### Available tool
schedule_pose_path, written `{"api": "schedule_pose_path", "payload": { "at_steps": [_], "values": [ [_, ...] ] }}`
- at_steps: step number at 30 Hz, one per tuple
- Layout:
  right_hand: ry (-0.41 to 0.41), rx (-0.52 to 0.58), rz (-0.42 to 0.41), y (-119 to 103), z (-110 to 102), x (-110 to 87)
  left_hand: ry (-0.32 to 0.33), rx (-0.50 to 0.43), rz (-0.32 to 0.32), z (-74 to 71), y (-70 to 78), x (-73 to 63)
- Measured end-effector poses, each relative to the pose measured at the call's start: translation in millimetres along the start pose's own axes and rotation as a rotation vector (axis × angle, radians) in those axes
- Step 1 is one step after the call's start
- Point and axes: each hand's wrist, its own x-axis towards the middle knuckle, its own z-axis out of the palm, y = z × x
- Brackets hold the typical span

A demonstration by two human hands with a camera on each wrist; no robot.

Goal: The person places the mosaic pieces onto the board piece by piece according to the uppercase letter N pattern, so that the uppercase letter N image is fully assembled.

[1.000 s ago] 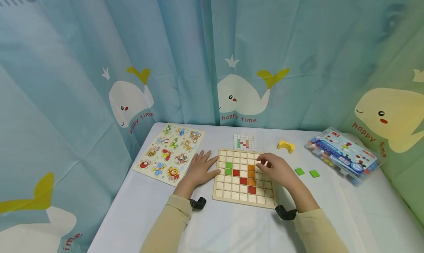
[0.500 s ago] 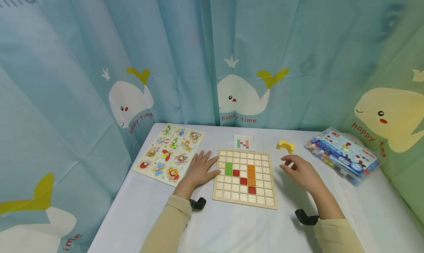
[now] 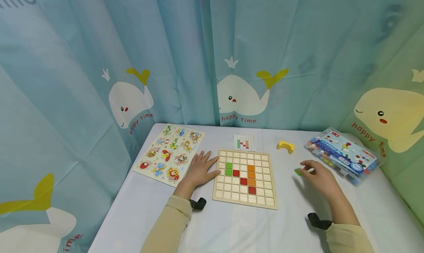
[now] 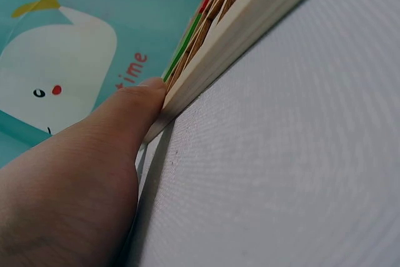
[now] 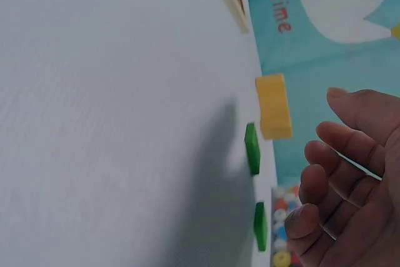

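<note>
My left hand lies flat with fingers spread, its thumb and index fingertip at the left edge of a wooden grid board. Seen from the left wrist, the thumb touches the board's side. Set in the board are two green tiles, several red and orange tiles. On the right, my right hand hovers over loose green tiles, fingertips right at one green tile. In the right wrist view its fingers are loosely bent and apart from the thumb, with both green tiles standing beyond, nothing between the fingers.
A small pattern card lies behind the board. A yellow arch block stands to its right. A clear box of coloured beads is at the far right. An insect picture puzzle board lies left. Curtains close the table's back.
My right hand has moved rightward from over the board's right side, down to the loose green tiles. The left hand and the tiles on the board have kept their places.
</note>
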Motion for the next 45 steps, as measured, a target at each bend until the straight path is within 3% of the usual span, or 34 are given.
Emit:
{"api": "schedule_pose_path", "payload": {
  "at_steps": [14, 28, 35, 45],
  "values": [
    [-0.094, -0.002, 0.168, 20, 4, 0.4, -0.003, -0.008, -0.003, 0.3, -0.1, 0.3],
    [-0.118, -0.023, 0.21, 18, 10, 5.5, 0.002, -0.005, 0.007, -0.4, -0.2, -0.1],
    [-0.091, -0.045, 0.229, 15, 14, 5.8, 0.004, -0.001, 0.008, -0.6, 0.4, -0.3],
    [-0.04, -0.066, 0.195, 19, 17, 4.5, 0.004, 0.005, 0.007, -0.8, 0.1, -0.8]
  ]
}}
